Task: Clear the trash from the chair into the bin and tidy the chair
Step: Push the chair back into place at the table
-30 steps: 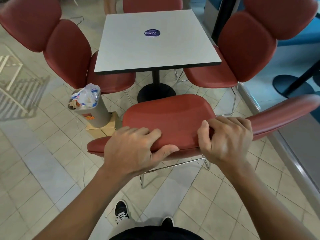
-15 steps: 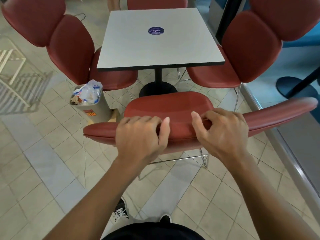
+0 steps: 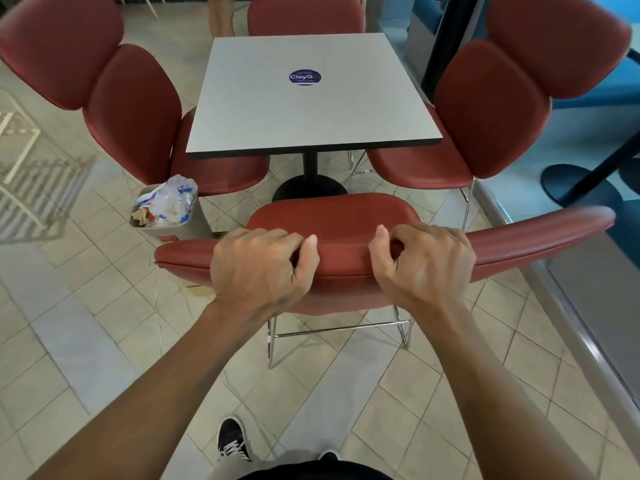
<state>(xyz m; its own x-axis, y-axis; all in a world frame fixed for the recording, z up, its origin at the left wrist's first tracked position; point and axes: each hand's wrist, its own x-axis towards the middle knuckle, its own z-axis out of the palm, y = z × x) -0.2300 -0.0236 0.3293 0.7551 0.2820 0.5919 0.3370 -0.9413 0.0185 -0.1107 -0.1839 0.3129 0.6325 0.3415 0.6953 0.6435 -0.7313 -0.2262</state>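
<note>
— Status? The left hand (image 3: 258, 268) and right hand (image 3: 424, 266) both clamp the chair (image 3: 343, 258) backrest; the trash (image 3: 168, 202) sits in the bin (image 3: 194, 225).

— Tidying step, then. The chair likely needs pushing in under the table (image 3: 311, 109).

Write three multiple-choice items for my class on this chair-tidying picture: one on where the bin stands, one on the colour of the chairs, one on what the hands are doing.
1. Where does the bin stand?
A. on the table
B. on the floor, left of the near chair
C. on the near chair's seat

2. What colour are the chairs?
A. red
B. green
C. white

3. What are the two hands doing?
A. hanging idle
B. holding trash
C. gripping the near chair's backrest

Answers:
1 B: the bin, full of wrappers, sits on the tiles beside the near chair, apart from the table.
2 A: every seat and back is red.
3 C: the left hand and right hand curl over the backrest's top edge.
</note>
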